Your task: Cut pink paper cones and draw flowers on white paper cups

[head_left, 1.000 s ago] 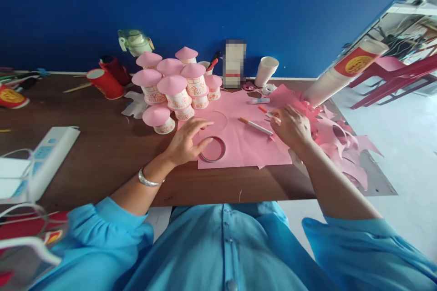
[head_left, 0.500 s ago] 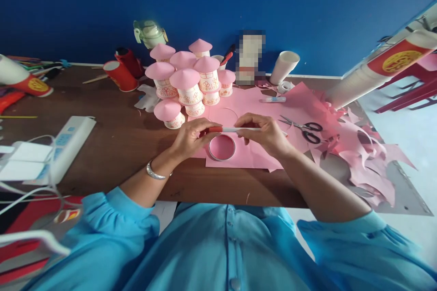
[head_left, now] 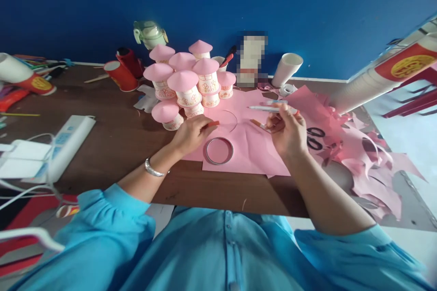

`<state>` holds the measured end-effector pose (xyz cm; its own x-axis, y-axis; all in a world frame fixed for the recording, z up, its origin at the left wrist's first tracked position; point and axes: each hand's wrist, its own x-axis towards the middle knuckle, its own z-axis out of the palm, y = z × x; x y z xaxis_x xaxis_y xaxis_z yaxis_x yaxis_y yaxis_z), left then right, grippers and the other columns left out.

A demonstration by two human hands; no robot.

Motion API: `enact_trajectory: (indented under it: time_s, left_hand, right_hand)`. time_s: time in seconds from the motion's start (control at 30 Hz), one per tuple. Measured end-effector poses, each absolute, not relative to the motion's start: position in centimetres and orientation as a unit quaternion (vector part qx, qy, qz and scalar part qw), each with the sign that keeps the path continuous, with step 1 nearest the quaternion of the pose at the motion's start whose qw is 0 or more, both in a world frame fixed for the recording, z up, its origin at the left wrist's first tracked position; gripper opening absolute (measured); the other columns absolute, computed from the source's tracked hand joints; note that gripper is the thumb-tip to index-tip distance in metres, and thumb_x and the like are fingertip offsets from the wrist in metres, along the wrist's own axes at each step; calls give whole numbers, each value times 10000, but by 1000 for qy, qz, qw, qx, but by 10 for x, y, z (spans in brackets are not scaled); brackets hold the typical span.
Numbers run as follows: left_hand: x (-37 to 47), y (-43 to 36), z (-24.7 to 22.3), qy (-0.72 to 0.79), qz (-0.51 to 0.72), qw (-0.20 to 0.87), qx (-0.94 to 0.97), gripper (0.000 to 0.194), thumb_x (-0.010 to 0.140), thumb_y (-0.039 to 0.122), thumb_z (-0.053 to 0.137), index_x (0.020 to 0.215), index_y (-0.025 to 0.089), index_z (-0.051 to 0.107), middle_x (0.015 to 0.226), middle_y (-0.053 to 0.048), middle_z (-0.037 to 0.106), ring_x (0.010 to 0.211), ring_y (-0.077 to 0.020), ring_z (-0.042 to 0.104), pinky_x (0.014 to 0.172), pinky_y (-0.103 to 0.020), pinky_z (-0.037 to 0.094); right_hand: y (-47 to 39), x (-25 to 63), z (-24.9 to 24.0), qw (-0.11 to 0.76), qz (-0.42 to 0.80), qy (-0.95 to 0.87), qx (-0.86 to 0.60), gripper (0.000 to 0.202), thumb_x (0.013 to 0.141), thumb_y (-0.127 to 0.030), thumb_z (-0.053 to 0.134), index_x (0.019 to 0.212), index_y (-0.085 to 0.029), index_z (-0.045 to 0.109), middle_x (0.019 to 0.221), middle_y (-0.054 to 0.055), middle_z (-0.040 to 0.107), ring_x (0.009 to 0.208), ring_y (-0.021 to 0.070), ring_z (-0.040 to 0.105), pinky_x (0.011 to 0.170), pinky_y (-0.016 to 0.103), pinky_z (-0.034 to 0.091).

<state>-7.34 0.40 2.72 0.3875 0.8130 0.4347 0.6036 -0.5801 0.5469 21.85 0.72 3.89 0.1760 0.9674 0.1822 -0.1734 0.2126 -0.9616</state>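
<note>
My left hand [head_left: 194,132] is closed on a small red pen cap [head_left: 213,123] above the pink paper [head_left: 249,154]. My right hand [head_left: 288,132] grips a white marker pen [head_left: 264,108], its bare tip pointing left and its red end to the right. Just under those fingers shows an orange-ended pen [head_left: 258,123], partly hidden; whether it is held or lies on the paper I cannot tell. A thin round ring [head_left: 206,151] rests on the paper near its front edge. Behind it, a curved line runs across the sheet.
Several paper towers with pink cone roofs [head_left: 182,81] stand at the back left of the paper. Scissors [head_left: 316,138] lie behind my right wrist, beside pink scraps [head_left: 372,163]. A white cup [head_left: 288,69], red cup [head_left: 121,76] and power strip [head_left: 70,148] are on the table.
My hands have moved apart. The marker pen has come out of its cap and gone right and up with my right hand, while the cap stays in my left.
</note>
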Motion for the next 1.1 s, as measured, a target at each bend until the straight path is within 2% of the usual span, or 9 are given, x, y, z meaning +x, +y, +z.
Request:
enact_trajectory:
  time_s: [0.13, 0.23, 0.43, 0.5, 0.63, 0.7, 0.8, 0.97, 1.1]
  left_hand:
    - [-54, 10, 34, 415, 238, 109, 871, 316, 1074, 357, 511, 1193, 187, 749, 981, -100, 728, 859, -211, 711, 678, -300, 525]
    - [-29, 24, 45, 401, 184, 86, 893, 321, 1075, 311, 492, 1234, 187, 742, 1000, -108, 715, 852, -219, 709, 661, -303, 517]
    - [7, 55, 48, 339, 230, 177, 895, 388, 1021, 222, 599, 1400, 153, 644, 988, -71, 727, 870, -182, 713, 831, -329, 579]
    - [-3, 49, 49, 336, 268, 162, 888, 369, 1016, 197, 606, 1379, 152, 656, 1054, -91, 737, 906, -176, 722, 861, -331, 590]
    - [-36, 3, 53, 345, 293, 48, 890, 225, 1045, 197, 549, 1109, 167, 763, 1024, -97, 768, 959, -207, 751, 873, -364, 619]
    - [-43, -30, 53, 338, 273, -4, 901, 257, 1051, 205, 546, 1225, 153, 728, 1139, -121, 787, 1038, -227, 763, 938, -394, 629]
    - [-38, -73, 46, 290, 204, -47, 934, 425, 1052, 291, 561, 1398, 51, 613, 1434, -223, 679, 1357, -317, 650, 1148, -485, 548]
    - [-24, -102, 29, 278, 110, -110, 948, 419, 1085, 172, 417, 1445, 19, 568, 1513, -181, 632, 1431, -275, 595, 1239, -412, 456]
    - [-30, -94, 23, 266, 138, -115, 947, 433, 1081, 162, 401, 1453, 14, 567, 1518, -183, 627, 1420, -284, 606, 1232, -414, 468]
  right_hand:
    - [4, 210, 35, 626, 450, -463, -437, 395, 877, -635, 747, 935, -249, 688, 654, -53, 556, 524, 121, 525, 539, 287, 497]
    - [8, 215, 39, 667, 410, -438, -442, 413, 865, -653, 747, 950, -256, 669, 680, -55, 545, 543, 116, 527, 540, 275, 507]
    - [16, 226, 42, 702, 419, -384, -429, 493, 734, -653, 852, 944, -239, 687, 694, -60, 570, 535, 94, 514, 503, 242, 499]
    - [15, 222, 40, 694, 439, -383, -422, 495, 719, -644, 871, 928, -231, 696, 698, -58, 589, 531, 89, 517, 500, 238, 499]
    - [10, 213, 34, 676, 466, -394, -413, 470, 741, -618, 881, 917, -214, 720, 674, -55, 607, 525, 87, 534, 509, 233, 506]
    - [7, 209, 32, 664, 476, -402, -414, 464, 746, -613, 886, 913, -207, 735, 648, -53, 609, 514, 88, 536, 507, 234, 507]
    - [4, 205, 27, 643, 480, -421, -422, 468, 747, -616, 890, 905, -197, 750, 637, -45, 615, 524, 95, 552, 498, 233, 505]
    - [2, 204, 22, 625, 466, -446, -439, 461, 764, -606, 884, 917, -189, 759, 629, -41, 619, 523, 105, 568, 507, 245, 522]
    - [4, 204, 20, 624, 455, -453, -445, 451, 761, -601, 887, 908, -193, 759, 622, -40, 621, 508, 107, 562, 501, 250, 513]
